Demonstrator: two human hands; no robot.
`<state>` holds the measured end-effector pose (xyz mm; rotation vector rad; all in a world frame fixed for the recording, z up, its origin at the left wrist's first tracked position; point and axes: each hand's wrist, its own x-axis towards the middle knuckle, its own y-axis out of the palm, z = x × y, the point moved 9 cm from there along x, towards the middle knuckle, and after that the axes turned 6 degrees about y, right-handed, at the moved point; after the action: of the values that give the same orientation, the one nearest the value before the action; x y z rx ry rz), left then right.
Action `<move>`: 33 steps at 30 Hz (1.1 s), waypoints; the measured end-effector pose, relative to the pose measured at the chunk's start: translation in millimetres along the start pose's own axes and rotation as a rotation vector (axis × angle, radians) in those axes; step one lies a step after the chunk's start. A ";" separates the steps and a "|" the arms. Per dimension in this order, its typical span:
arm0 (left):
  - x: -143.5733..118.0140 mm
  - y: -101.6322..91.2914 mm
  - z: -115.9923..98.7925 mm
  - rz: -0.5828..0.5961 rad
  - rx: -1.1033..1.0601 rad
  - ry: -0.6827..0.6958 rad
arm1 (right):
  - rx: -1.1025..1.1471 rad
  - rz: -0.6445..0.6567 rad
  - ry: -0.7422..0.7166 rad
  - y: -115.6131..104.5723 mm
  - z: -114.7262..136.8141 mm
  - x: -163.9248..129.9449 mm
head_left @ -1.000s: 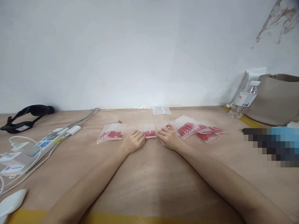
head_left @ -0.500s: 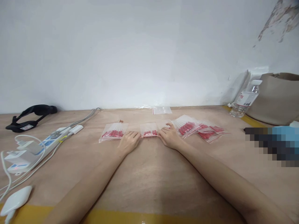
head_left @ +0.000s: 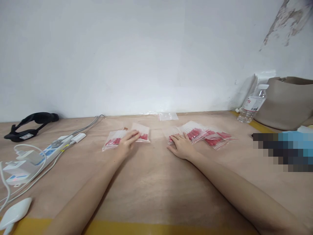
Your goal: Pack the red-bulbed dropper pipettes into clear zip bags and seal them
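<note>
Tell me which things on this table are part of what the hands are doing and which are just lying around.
In hand: left hand on two bags of red pieces; right hand on the bag pile.
Lying about: power strip, black strap, water bottle, beige bag, empty bag.

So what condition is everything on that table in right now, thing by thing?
Left hand: flat on two overlapping bags, fingers spread.
Bags on the left: lying flat, red pieces inside.
Right hand: flat, fingertips on the near bag of the right pile.
Right pile of bags: fanned out, overlapping.
Empty bag: flat by the wall.
Water bottle: capped, leaning.
Power strip: plugs in.
</note>
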<state>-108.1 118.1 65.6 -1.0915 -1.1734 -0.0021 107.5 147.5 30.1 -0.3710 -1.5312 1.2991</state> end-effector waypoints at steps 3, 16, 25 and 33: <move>-14.3 -26.5 31.4 0.004 0.087 -0.037 | 0.029 0.036 -0.067 5.5 4.5 0.4; -29.6 -45.1 6.4 0.163 0.190 -0.023 | 0.167 -0.026 -0.176 3.2 44.2 7.2; 29.4 71.8 -77.4 0.298 -0.226 0.027 | 0.099 -0.114 -0.185 -7.7 -6.5 -12.9; 31.8 94.7 -70.0 0.325 -0.297 0.011 | 0.343 -0.117 -0.222 1.5 -17.8 -11.8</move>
<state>6.1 136.0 26.8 -1.5350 -0.9941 0.0719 126.6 148.4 20.5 0.0834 -1.4500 1.5144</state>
